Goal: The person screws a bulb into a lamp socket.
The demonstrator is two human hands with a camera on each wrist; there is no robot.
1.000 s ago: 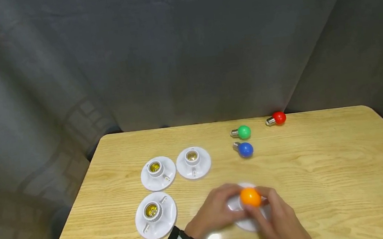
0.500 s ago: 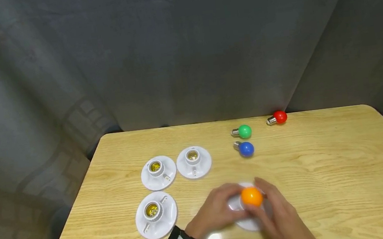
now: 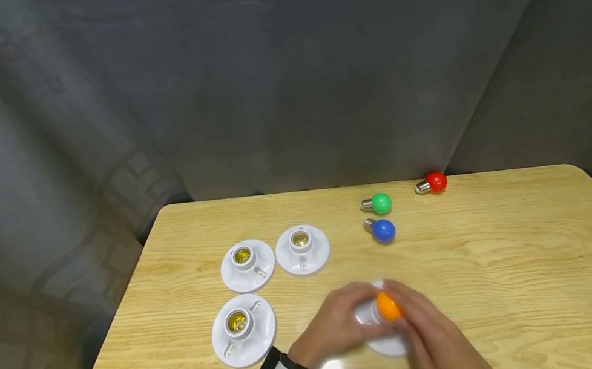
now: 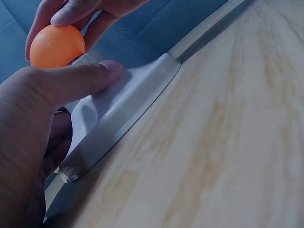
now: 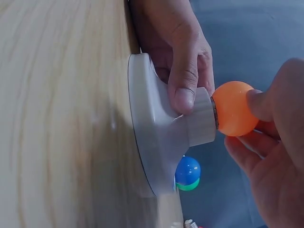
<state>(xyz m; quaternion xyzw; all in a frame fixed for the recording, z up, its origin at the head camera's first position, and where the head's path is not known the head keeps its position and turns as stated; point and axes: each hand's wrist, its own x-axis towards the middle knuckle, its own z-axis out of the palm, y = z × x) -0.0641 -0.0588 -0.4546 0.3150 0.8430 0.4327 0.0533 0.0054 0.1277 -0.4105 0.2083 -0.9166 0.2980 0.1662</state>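
Observation:
An orange light bulb [image 5: 232,107] sits in the collar of a white lamp holder [image 5: 161,128], only a thin strip of its metal base showing in the right wrist view. My right hand [image 3: 428,331] pinches the bulb's globe between thumb and fingers. Around the raised collar of the same lamp holder, my left hand [image 3: 339,321] grips with its thumb on the near side, as the left wrist view also shows with the orange bulb [image 4: 57,46] above the thumb. The lamp holder's round base lies flat on the table, partly hidden by both hands.
Left of my hands lie three more white lamp holders [image 3: 244,330], their sockets facing up. Toward the back are a green bulb [image 3: 381,203], a blue bulb [image 3: 383,231] and a red bulb [image 3: 436,182], on their sides. A grey curtain [image 3: 285,88] hangs behind the wooden table [image 3: 529,255].
My right hand's fingers have shifted round the orange bulb, opening at half a second ago and now covering more of its right side. My left hand keeps its grip on the lamp holder.

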